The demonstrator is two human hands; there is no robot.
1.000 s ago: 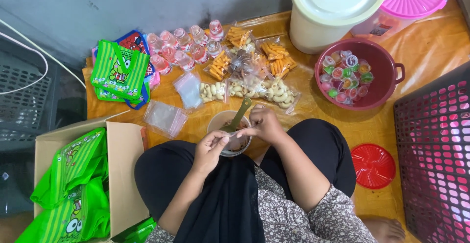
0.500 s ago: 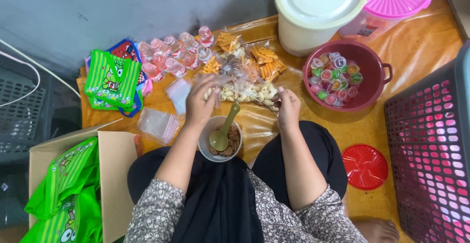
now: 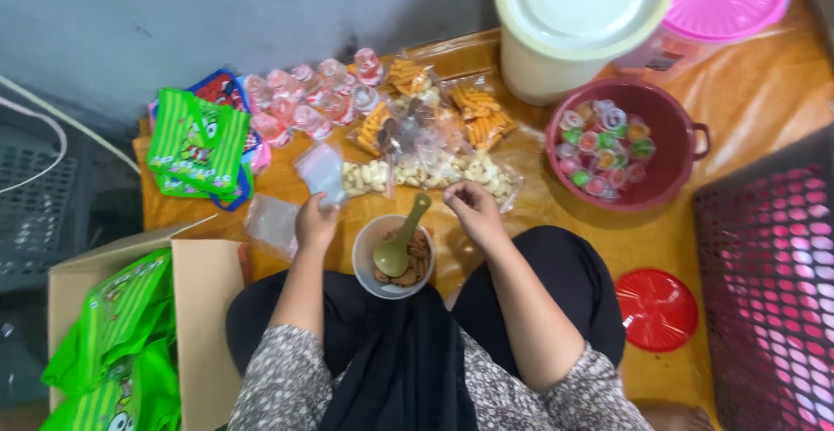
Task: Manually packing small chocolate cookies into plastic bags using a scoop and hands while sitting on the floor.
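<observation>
Fingers of my left hand [image 3: 314, 220] pinch a small clear bag [image 3: 320, 170]; my right hand [image 3: 473, 209], loosely curled and holding nothing, rests beside the snack bowl [image 3: 393, 258].

An orange plastic sheet [image 3: 764, 101] on the floor carries clear snack packets [image 3: 434, 135], pink jelly cups [image 3: 300, 101], green printed bags [image 3: 195, 144], a maroon basin [image 3: 673, 183], a white lidded bucket [image 3: 573, 23], a red lid [image 3: 656, 309] and a small bowl [image 3: 365, 261].
</observation>
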